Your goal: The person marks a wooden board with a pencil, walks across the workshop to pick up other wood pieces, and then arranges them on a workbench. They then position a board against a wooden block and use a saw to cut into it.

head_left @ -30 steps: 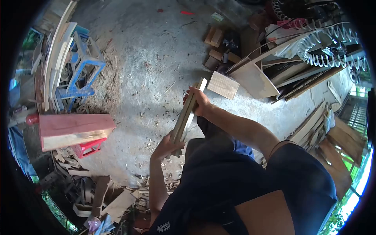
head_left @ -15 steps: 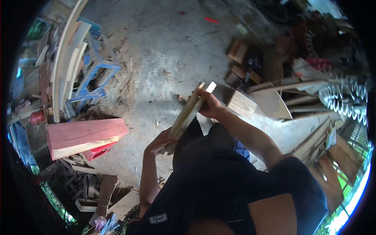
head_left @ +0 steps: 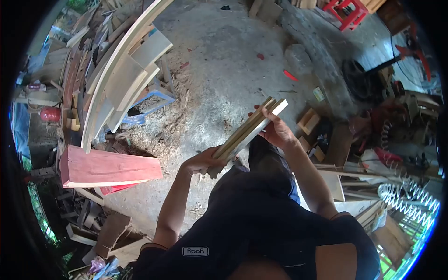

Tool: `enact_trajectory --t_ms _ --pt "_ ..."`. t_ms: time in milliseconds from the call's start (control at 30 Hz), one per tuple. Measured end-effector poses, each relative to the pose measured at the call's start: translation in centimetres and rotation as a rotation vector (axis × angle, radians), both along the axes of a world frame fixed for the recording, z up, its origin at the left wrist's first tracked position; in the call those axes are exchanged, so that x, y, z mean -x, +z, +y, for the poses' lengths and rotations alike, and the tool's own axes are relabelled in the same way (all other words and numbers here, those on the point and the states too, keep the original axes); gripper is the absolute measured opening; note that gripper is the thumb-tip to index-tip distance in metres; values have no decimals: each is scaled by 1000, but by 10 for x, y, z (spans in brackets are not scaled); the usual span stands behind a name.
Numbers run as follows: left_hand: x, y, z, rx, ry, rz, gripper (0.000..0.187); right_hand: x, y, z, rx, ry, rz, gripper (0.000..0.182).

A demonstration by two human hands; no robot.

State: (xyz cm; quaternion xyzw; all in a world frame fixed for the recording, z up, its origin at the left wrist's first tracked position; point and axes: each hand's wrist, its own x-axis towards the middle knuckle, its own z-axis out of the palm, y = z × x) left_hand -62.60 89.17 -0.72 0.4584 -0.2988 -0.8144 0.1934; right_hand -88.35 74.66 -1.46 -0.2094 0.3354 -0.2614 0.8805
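A small bundle of wooden strips [head_left: 247,129] lies slantwise across both my hands, in front of my body. My left hand [head_left: 205,162] is wrapped round the lower left end of the strips. Near their upper right end, my right hand [head_left: 276,130] grips them, with its fingers curled over the edge. The strips lie side by side and their pale cut ends show at the upper right. Parts of the strips are hidden by my fingers.
At left, a reddish wooden block [head_left: 109,167] rests on something red. Long planks [head_left: 126,84] lean over a blue frame [head_left: 151,100]. A red stool [head_left: 345,13] stands at the far right. A white coiled hose [head_left: 406,200] and wood pieces lie at right. Sawdust covers part of the concrete floor [head_left: 224,60].
My view has turned and moved forward, bringing the red stool into sight. Both hands still hold the strips, which now sit farther right in view and slant less steeply.
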Motion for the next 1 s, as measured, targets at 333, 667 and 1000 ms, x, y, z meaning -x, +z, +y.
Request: enact_trajectory --t_ms 333,667,1000 --pt "-32 -20 -161 35 151 149 61 -51 -16 -190 203 107 108 38" --pt "-53 14 -411 -9 243 60 45 -96 9 -452 109 81 149 30" --pt "-98 -11 -564 87 478 192 55 -190 8 -627 155 75 42 37"
